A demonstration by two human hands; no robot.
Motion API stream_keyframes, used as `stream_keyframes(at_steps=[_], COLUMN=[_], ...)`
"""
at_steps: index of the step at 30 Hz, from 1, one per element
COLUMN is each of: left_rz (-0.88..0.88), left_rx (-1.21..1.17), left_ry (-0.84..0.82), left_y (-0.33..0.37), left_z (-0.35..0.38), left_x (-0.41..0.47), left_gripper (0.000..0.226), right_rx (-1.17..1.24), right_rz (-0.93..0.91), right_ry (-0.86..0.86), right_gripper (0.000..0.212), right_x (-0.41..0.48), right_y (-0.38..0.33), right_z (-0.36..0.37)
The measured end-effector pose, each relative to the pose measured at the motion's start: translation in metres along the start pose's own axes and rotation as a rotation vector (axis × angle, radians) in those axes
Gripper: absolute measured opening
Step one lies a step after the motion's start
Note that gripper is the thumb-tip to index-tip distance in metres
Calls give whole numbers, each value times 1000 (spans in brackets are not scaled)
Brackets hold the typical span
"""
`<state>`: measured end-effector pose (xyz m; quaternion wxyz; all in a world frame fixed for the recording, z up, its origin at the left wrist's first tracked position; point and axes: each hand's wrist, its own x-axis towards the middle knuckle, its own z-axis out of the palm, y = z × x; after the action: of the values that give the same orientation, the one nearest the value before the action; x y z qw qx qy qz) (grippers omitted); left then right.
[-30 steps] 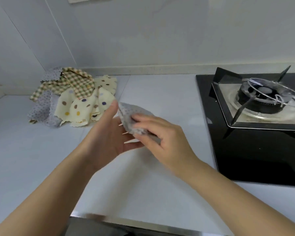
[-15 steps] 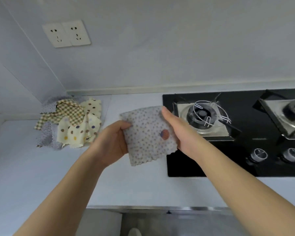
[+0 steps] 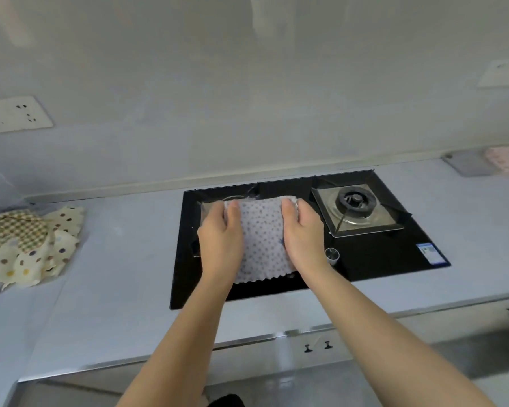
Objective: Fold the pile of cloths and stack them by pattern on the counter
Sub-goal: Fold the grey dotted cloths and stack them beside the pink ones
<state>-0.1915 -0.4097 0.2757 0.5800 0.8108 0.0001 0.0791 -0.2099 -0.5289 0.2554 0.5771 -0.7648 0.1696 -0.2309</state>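
Observation:
A small white cloth with fine grey dots (image 3: 262, 239) hangs in front of me over the stove's left burner. My left hand (image 3: 221, 233) grips its upper left edge and my right hand (image 3: 301, 230) grips its upper right edge, thumbs on the near face. Its zigzag bottom edge hangs free. At the far left of the counter (image 3: 124, 259) lies the pile of cloths (image 3: 33, 248): a green checked cloth on top of cream cloths with large coloured dots, with a pale dotted cloth partly hidden beneath.
A black glass gas stove (image 3: 394, 248) with two burners fills the middle of the counter, its right burner (image 3: 356, 201) uncovered. Folded cloths, grey and pink (image 3: 485, 163), lie at the far right against the wall. A wall socket (image 3: 12, 113) is at upper left.
Both hands carried the dotted cloth rightward, from beside the pile to over the stove, and spread it flat between them. My view swung right and up, showing the whole stove.

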Motion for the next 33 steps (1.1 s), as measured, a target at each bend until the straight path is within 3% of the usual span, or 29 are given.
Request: stream_keyframes(at_steps=[13, 17, 21, 26, 29, 33], left_rz=[-40, -89, -168, -104, -49, -35], left_rx=[-88, -121, -71, 94, 148, 221], left_ry=[-50, -87, -224, -360, -387, -393], left_y=[40, 50, 59, 94, 112, 118], left_z=[201, 286, 383, 513, 579, 679], left_x=[-7, 5, 17, 6, -6, -8], left_gripper=[40, 39, 35, 28, 27, 26], right_rx=[-111, 30, 81, -64, -268, -362], right_rz=[37, 304, 601, 484, 382, 309], right_ry=[51, -30, -53, 130, 231, 306], right_gripper=[39, 31, 28, 36, 42, 45], right_x=[109, 169, 226, 278, 305, 360], right_y=[65, 97, 135, 187, 219, 271], right_z=[-165, -221, -294, -393, -438, -497])
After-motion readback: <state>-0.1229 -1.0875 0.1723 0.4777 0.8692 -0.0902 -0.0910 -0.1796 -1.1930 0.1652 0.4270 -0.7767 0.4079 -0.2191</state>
